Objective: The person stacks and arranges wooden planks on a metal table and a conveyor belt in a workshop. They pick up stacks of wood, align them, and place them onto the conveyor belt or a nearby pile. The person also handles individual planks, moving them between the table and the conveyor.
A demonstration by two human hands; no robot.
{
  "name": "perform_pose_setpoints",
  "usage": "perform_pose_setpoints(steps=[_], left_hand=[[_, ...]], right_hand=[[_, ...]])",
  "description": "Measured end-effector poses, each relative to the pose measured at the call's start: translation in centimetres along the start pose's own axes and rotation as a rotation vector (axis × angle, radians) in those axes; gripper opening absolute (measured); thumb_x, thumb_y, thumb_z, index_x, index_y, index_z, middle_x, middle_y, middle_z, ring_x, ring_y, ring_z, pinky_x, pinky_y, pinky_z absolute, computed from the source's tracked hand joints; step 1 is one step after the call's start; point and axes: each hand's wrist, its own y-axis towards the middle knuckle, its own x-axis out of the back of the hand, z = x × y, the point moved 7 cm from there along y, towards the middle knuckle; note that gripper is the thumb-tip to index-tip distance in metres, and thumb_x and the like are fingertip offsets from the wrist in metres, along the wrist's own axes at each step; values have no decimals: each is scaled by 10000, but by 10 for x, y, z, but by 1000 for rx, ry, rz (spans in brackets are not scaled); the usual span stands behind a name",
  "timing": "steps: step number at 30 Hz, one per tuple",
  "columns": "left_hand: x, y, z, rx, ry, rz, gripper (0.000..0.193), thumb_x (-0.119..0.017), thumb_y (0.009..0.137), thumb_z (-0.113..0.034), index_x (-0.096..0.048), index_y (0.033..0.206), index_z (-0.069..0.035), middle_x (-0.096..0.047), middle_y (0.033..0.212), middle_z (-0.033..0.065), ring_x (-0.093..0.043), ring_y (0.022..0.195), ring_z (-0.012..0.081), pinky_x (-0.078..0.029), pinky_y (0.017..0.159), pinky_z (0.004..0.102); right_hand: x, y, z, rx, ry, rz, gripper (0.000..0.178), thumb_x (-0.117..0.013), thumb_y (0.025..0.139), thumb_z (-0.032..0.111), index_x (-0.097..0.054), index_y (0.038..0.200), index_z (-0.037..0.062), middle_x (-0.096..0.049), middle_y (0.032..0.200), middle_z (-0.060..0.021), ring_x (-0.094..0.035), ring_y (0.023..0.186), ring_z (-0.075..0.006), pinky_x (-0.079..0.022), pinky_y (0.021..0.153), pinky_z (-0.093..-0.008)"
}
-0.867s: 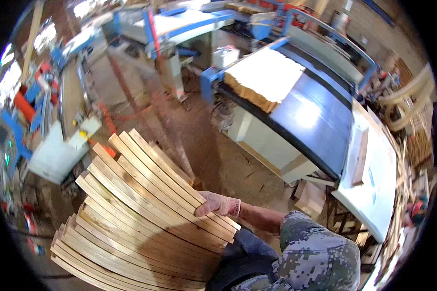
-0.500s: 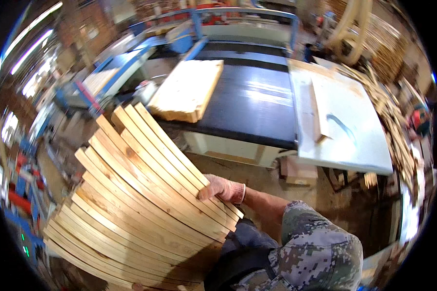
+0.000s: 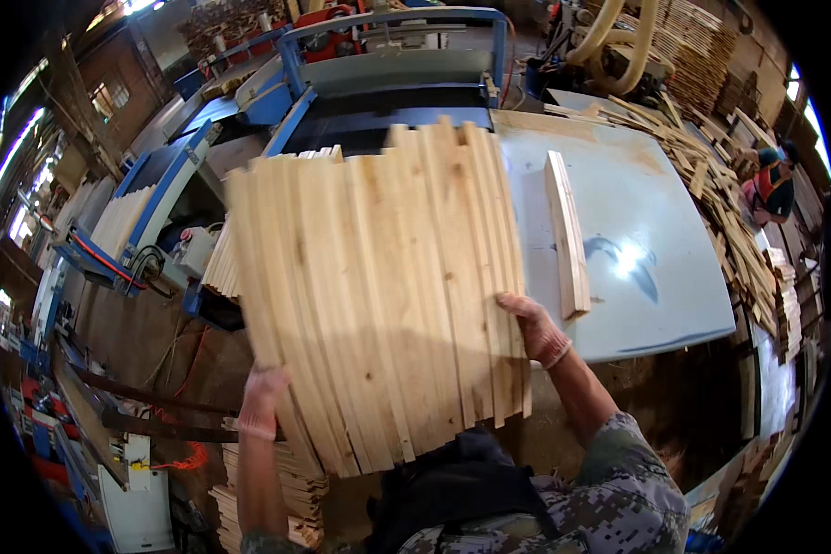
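Between my two gloved hands is a wide bundle of wooden strips (image 3: 388, 277), pressed side by side with uneven ends. My left hand (image 3: 264, 399) grips its lower left edge. My right hand (image 3: 534, 328) clamps the right edge, its thumb lying over the outer strips and its other fingers hidden behind. The bundle is held up over the near part of a dark conveyor bed (image 3: 342, 122) and covers most of it. Behind its left side, part of another stack of strips (image 3: 222, 263) shows.
A pale metal table (image 3: 656, 314) stands to the right with a thick wooden piece (image 3: 568, 235) on it. Scrap wood (image 3: 711, 194) is heaped beyond, near another person (image 3: 772, 185). A blue machine frame (image 3: 291, 65) rises ahead. Below my left arm stands a stack of strips (image 3: 295, 494).
The bundle has swung from the left to in front of me, over the conveyor, and now stands more upright. My left hand has come into fuller view. My view has turned too.
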Motion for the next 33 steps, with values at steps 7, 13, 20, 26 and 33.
perform_pose_setpoints(steps=[7, 13, 20, 26, 33], left_hand=[[-72, 209, 49, 229, -97, 303, 426, -762, 917, -233, -668, 1256, 7, -720, 1090, 53, -696, 1007, 172, -585, 927, 348], [-112, 270, 61, 295, -11, 401, 520, -727, 961, -376, -635, 1342, -35, -696, 1172, 103, -675, 1072, 217, -564, 1004, 387], [-135, 307, -65, 377, 1390, 351, 848, -595, 989, -613, -489, 1523, 37, -581, 1472, 242, -571, 1360, 350, -452, 1157, 411], [-113, 282, -93, -607, 1236, 82, 780, -711, 936, -500, -542, 1469, 44, -558, 1486, 287, -501, 1409, 418, -387, 1193, 487], [-64, 287, -40, -386, 1327, -98, 751, -731, 939, -455, -529, 1508, -8, -440, 1594, 294, -399, 1483, 452, -326, 1242, 506]], right_hand=[[72, 40, 13, 16, -30, -314, 454, -753, 906, 240, -625, 1256, -20, -719, 1107, -134, -723, 991, -240, -620, 918, -411], [76, 76, 32, 18, -116, -441, 311, -715, 880, 137, -659, 1121, -52, -719, 1016, -121, -718, 874, -231, -627, 836, -415], [52, 160, 65, 3, -72, -478, 169, -675, 911, 116, -709, 1012, -15, -724, 961, -90, -710, 867, -198, -614, 832, -378], [8, 221, 63, 63, -130, -395, 381, -707, 965, 220, -631, 1272, 7, -724, 1083, -88, -706, 942, -174, -603, 887, -339], [9, 192, 103, -147, -1196, -538, 853, -396, 1052, 679, -676, 1299, -87, -689, 1298, -293, -648, 1266, -416, -485, 1098, -473]])
